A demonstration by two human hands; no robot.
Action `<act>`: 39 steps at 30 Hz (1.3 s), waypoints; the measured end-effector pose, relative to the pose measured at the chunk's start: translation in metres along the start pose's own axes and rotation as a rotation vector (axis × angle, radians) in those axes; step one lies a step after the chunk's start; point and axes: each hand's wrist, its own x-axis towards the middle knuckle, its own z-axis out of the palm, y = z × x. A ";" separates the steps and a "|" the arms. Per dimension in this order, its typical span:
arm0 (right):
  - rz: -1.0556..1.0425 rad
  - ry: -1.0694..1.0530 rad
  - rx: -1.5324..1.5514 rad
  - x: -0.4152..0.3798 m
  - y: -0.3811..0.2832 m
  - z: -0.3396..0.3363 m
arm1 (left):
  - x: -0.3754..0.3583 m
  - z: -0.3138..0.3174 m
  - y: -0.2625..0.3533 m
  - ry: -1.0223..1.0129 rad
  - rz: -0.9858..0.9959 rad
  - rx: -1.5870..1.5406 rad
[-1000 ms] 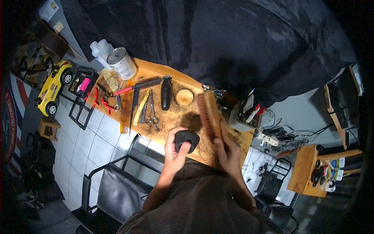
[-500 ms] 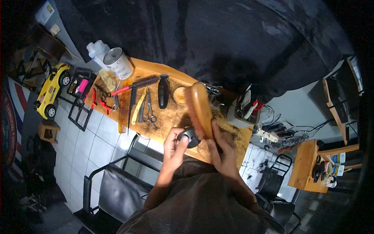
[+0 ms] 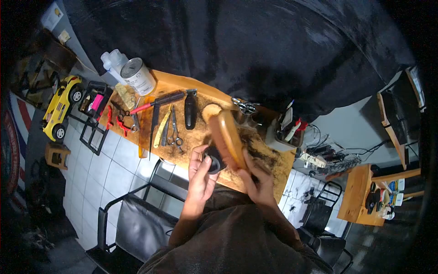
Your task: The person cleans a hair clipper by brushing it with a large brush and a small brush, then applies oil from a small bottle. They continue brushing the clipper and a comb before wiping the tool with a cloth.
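My left hand (image 3: 200, 179) is closed round a small round black piece (image 3: 216, 163) with a ring-like face; its exact kind I cannot tell. In my right hand (image 3: 258, 182) is a wooden-backed bristle brush (image 3: 229, 137), gripped at its near end. Its reddish-brown bristles face left, close beside the black piece. Both hands are over the front edge of a wooden table (image 3: 185, 157) strewn with cut hair. Beyond them lie a black hair trimmer (image 3: 190, 114), scissors (image 3: 174, 132) and a yellow-handled straight razor (image 3: 163, 127).
Left on the table are a red-handled round brush (image 3: 159, 101), red clips (image 3: 122, 127) and a white can (image 3: 139, 77). At the right stands a tool container (image 3: 284, 137) near tangled cables (image 3: 331, 153). A black chair (image 3: 141, 223) is at lower left.
The bristle brush has shifted left and toward me in my right hand. My left hand has moved slightly left and turned the black piece, so its ring-like face shows.
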 end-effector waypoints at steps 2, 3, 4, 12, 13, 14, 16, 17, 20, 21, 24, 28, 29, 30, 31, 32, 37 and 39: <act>0.005 0.027 -0.007 0.007 0.005 -0.009 | 0.000 -0.012 -0.002 -0.065 -0.008 0.083; 0.005 0.036 -0.009 0.009 0.005 -0.010 | 0.002 -0.010 -0.002 0.007 0.025 0.067; 0.018 0.066 0.018 0.008 -0.003 -0.011 | 0.005 -0.007 0.000 0.081 0.059 0.052; 0.001 -0.132 0.074 -0.015 0.001 0.004 | 0.005 -0.001 0.000 0.054 0.065 -0.016; -0.006 -0.082 0.034 -0.013 0.003 0.004 | 0.003 -0.004 -0.002 0.041 0.034 0.004; -0.014 -0.034 -0.006 -0.010 0.008 0.002 | 0.002 -0.006 -0.003 0.027 0.003 0.024; 0.031 0.046 -0.125 -0.004 0.011 -0.001 | 0.003 -0.013 -0.006 -0.059 0.024 0.068; 0.056 0.067 -0.097 -0.001 0.011 -0.005 | 0.003 -0.013 -0.006 -0.054 0.020 0.036; -0.064 0.126 -0.086 0.005 0.009 -0.010 | 0.006 -0.003 0.001 -0.004 -0.028 -0.050; -0.084 0.094 -0.078 0.001 0.010 -0.007 | 0.007 -0.002 0.003 0.028 -0.028 -0.063; -0.103 -0.092 -0.039 -0.013 0.006 -0.003 | 0.007 0.007 0.004 0.239 -0.095 -0.079; -0.267 -0.007 -0.091 -0.005 0.010 0.013 | 0.002 -0.005 -0.006 0.118 -0.223 -0.131; -0.220 0.023 -0.094 -0.001 0.009 0.011 | 0.001 0.003 -0.009 0.146 -0.145 -0.097; -0.176 0.051 -0.097 0.002 0.008 0.006 | 0.001 0.003 -0.008 0.101 -0.151 0.004; -0.132 0.078 -0.098 0.004 0.008 0.001 | 0.004 -0.007 -0.009 0.042 -0.120 0.049; -0.126 0.096 -0.207 0.007 0.014 -0.003 | 0.004 -0.013 -0.011 0.015 -0.130 -0.041; -0.106 0.080 -0.167 0.001 0.006 -0.008 | 0.003 -0.004 -0.002 -0.056 -0.079 -0.087; -0.143 -0.006 -0.170 -0.012 0.008 -0.001 | 0.004 0.012 0.004 0.110 -0.068 0.064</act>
